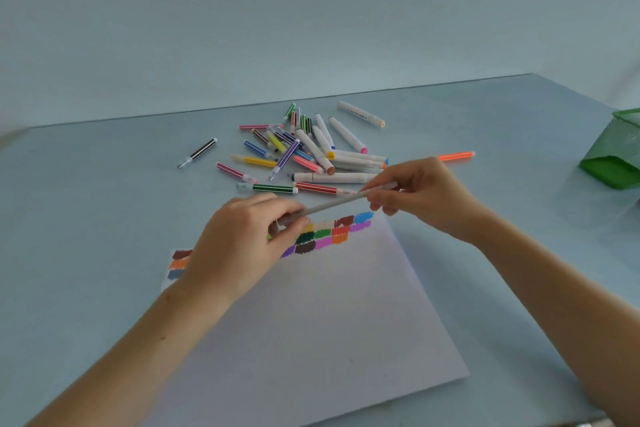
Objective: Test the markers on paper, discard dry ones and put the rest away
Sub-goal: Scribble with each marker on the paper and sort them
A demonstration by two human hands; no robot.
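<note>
A thin grey marker (334, 203) is held slanted above the top edge of the white paper (322, 315). My left hand (239, 243) pinches its lower left end, the cap end. My right hand (422, 194) grips its upper right end. The paper carries rows of coloured test swatches (332, 232) along its far edge, partly hidden by my left hand. A pile of several markers (304, 149), thin striped ones and thick white ones, lies on the table beyond the paper.
A green mesh container (616, 156) sits at the right edge of the pale blue table (104, 201). An orange marker (455, 156) lies apart to the right of the pile, a black striped one (198, 152) to the left. A wall stands behind the table.
</note>
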